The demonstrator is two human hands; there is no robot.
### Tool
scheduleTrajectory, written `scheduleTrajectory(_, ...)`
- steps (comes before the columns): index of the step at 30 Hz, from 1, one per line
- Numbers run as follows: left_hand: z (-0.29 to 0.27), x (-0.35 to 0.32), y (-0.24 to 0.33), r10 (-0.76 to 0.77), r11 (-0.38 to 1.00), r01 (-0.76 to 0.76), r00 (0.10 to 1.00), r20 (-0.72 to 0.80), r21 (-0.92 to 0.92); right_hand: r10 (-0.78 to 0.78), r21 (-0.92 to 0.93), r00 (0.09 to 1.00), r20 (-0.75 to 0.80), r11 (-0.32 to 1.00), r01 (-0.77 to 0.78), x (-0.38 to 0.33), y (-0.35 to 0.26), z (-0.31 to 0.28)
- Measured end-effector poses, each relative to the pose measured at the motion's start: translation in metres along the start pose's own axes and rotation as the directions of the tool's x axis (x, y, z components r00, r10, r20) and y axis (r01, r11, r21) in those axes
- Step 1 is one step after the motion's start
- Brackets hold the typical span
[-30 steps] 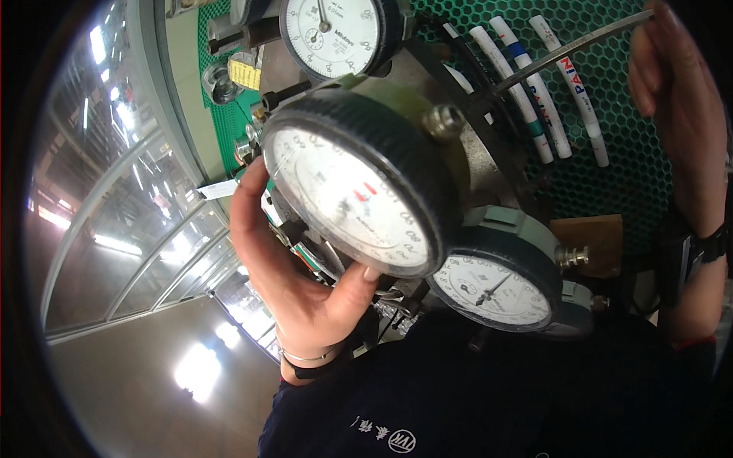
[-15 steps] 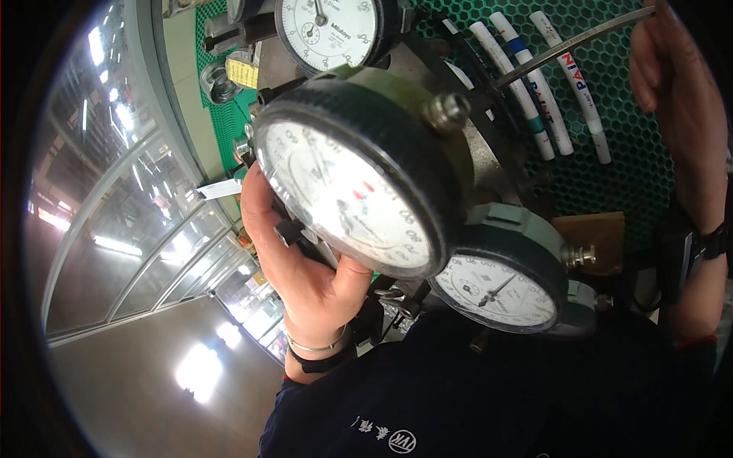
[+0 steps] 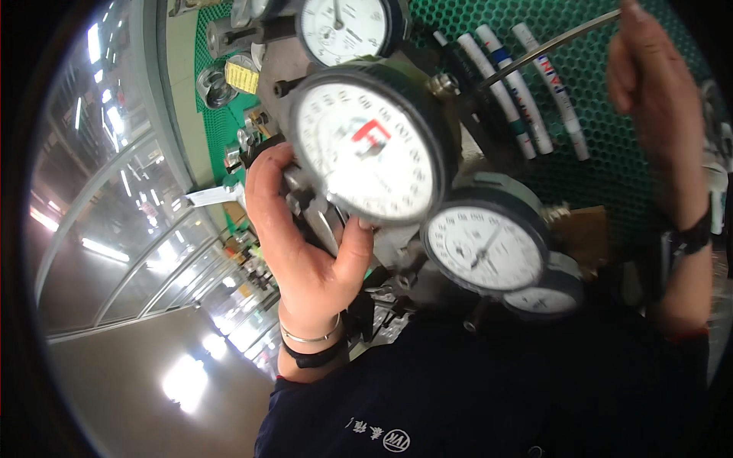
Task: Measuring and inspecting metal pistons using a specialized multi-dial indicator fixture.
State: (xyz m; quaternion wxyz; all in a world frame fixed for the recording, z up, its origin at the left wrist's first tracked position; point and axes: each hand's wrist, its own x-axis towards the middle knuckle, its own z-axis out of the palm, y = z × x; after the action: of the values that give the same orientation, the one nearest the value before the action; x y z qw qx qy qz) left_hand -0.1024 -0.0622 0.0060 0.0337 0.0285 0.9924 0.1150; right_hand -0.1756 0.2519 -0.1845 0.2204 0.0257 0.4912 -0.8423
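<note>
A large dial gauge [image 3: 374,145] with a white face and black rim stands in the middle. My left hand [image 3: 301,244] is beside its lower left, with thumb and fingers curled round a dark metal part [image 3: 309,210]; the fingertips are partly hidden behind it. My right hand [image 3: 657,91], at the upper right, is closed on the end of a thin metal rod [image 3: 557,44]. The rod runs down left to the fixture behind the large gauge. Further dial gauges sit near: one [image 3: 485,240] at lower right, one [image 3: 544,296] beside it, and one [image 3: 343,29] at the top.
Several paint markers [image 3: 551,91] lie under the rod on a green honeycomb mat [image 3: 603,137]. A round metal cup [image 3: 216,88] and a yellow label [image 3: 241,78] are at upper left. A brown block [image 3: 584,233] sits right of the gauges.
The large gauge appears smaller, higher and turned more toward me. The lower gauges have shifted up and left in view. My right hand and the rod end appear slightly further left; both hands keep their grip.
</note>
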Motion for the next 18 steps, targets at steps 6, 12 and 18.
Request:
scheduleTrajectory(6, 0.005, 0.001, 0.006, 0.206, 0.978, -0.207, 0.978, -0.03, -0.006, 0.012, 0.207, 0.924, -0.383, 0.976, 0.074, -0.012, -0.02, 0.058)
scheduleTrajectory(12, -0.042, -0.065, 0.013, 0.095, 0.988, -0.119, 0.973, -0.209, -0.103, 0.099, 0.438, 0.943, -0.316, 0.898, 0.053, -0.007, -0.03, 0.056)
scheduleTrajectory(18, -0.039, -0.152, 0.024, -0.337, 0.921, 0.296, 0.931, -0.138, -0.255, -0.203, -0.635, 0.976, -0.075, 0.765, 0.11, -0.002, -0.055, 0.044)
